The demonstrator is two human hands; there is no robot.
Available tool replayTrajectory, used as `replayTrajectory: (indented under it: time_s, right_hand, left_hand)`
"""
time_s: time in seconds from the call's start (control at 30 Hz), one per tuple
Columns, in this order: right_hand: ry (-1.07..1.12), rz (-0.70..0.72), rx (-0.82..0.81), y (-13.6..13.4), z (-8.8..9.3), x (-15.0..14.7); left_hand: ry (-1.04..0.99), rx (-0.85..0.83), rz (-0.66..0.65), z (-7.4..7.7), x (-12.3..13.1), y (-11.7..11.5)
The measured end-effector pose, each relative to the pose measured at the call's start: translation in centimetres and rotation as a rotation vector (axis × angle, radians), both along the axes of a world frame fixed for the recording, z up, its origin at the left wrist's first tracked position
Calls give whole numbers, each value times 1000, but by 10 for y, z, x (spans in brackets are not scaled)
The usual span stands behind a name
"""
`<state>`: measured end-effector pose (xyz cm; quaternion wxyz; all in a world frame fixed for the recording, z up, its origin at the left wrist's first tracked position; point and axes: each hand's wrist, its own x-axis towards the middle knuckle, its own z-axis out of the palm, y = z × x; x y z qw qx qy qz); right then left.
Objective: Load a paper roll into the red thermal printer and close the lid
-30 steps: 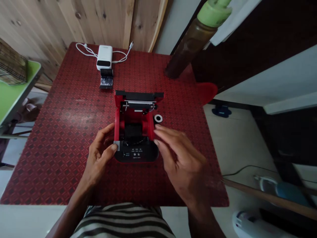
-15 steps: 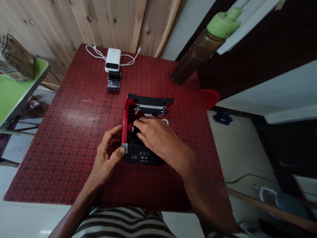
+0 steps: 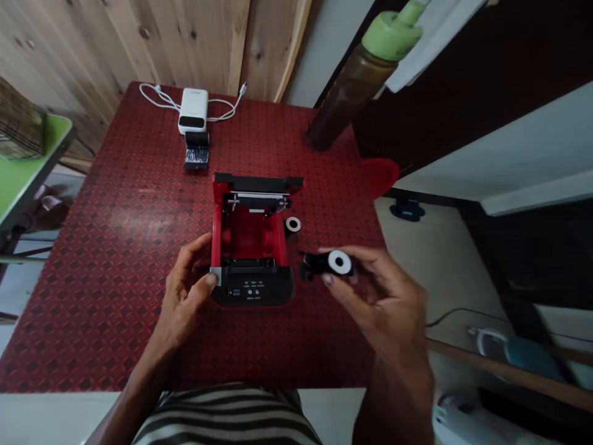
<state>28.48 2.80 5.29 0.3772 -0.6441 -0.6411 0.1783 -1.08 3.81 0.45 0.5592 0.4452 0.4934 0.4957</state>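
Observation:
A small red and black printer (image 3: 250, 247) stands open on the red patterned table (image 3: 115, 247), its lid tilted back and its red bay bare. My left hand (image 3: 188, 296) grips the printer's left side, thumb on its front corner. To the right of the printer my right hand (image 3: 375, 296) holds a black spool with a white round end (image 3: 331, 263) in its fingertips. A second small white and black ring (image 3: 293, 224) lies on the table beside the printer's right wall.
At the table's far side lie a white power bank with a white cable (image 3: 193, 109) and a small black device (image 3: 196, 150). A tall brown bottle with a green cap (image 3: 352, 86) stands at the far right. A green table (image 3: 23, 173) is on the left.
My right hand reached into the printer's bay, lifted the black spool out and drew it to the right. The bay now shows bare red. My left hand stayed on the printer.

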Motion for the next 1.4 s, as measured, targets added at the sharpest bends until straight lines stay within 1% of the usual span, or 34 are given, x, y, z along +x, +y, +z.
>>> replayTrajectory:
  time_s: [0.07, 0.13, 0.23, 0.3, 0.4, 0.5, 0.57, 0.63, 0.7, 0.8, 0.9, 1.0, 1.07, 1.13, 1.17, 1.2, 1.27, 1.3, 1.33, 1.4]
  right_hand:
    - [102, 5, -86, -6, -25, 1]
    - [161, 31, -135, -7, -45, -6]
    - [188, 79, -175, -2, -62, -19]
    - [179, 106, -186, 0, -66, -22]
    - [163, 142, -196, -2, -64, -19]
    - [153, 177, -233, -8, -58, -3]
    - [137, 174, -268, -7, -52, 13]
    - [117, 133, -266, 3, -47, 27]
    - [107, 89, -226, 22, -45, 34]
    - [118, 92, -191, 58, -53, 24]
    - [134, 117, -166, 87, -69, 3]
    - [145, 96, -126, 99, -83, -11]
    - [161, 78, -108, 97, -85, -12]
    - [180, 47, -93, 89, -78, -6]
    - [191, 26, -86, 82, -70, -2]
    - [206, 5, -75, 75, -59, 2]
    - [239, 0, -60, 58, -30, 10]
    - [253, 29, -41, 50, -13, 13]
    - [251, 92, -44, 43, 4, 14]
    - [212, 262, -39, 34, 34, 11]
  left_hand:
    - [4, 24, 0, -1, 0, 0]
    - [15, 35, 1, -3, 0, 0]
    - [29, 46, 9, -5, -1, 0]
    - [33, 46, 11, -5, -1, -1]
    - [34, 35, 14, -5, -1, -1]
    - [27, 20, 24, -3, 0, -1]
    - [22, 14, 25, -2, 0, -1]
    - [23, 20, 24, -2, 0, -1]
    - [30, 26, 26, -2, 0, -1]
    - [41, 25, 28, -2, -1, -1]
    - [42, 37, 17, -4, -1, -1]
    - [27, 43, 5, -5, -2, -1]
    - [19, 40, -2, -6, -2, -1]
    - [15, 37, -9, -5, -2, -1]
    - [13, 34, -12, -5, -2, -1]
    - [12, 31, -13, -4, -2, 0]
    - [12, 17, -13, -2, -1, 0]
    - [14, 10, -12, -2, -1, 0]
    - [14, 9, -9, -1, -1, 0]
    - [13, 11, -5, 0, 0, 0]
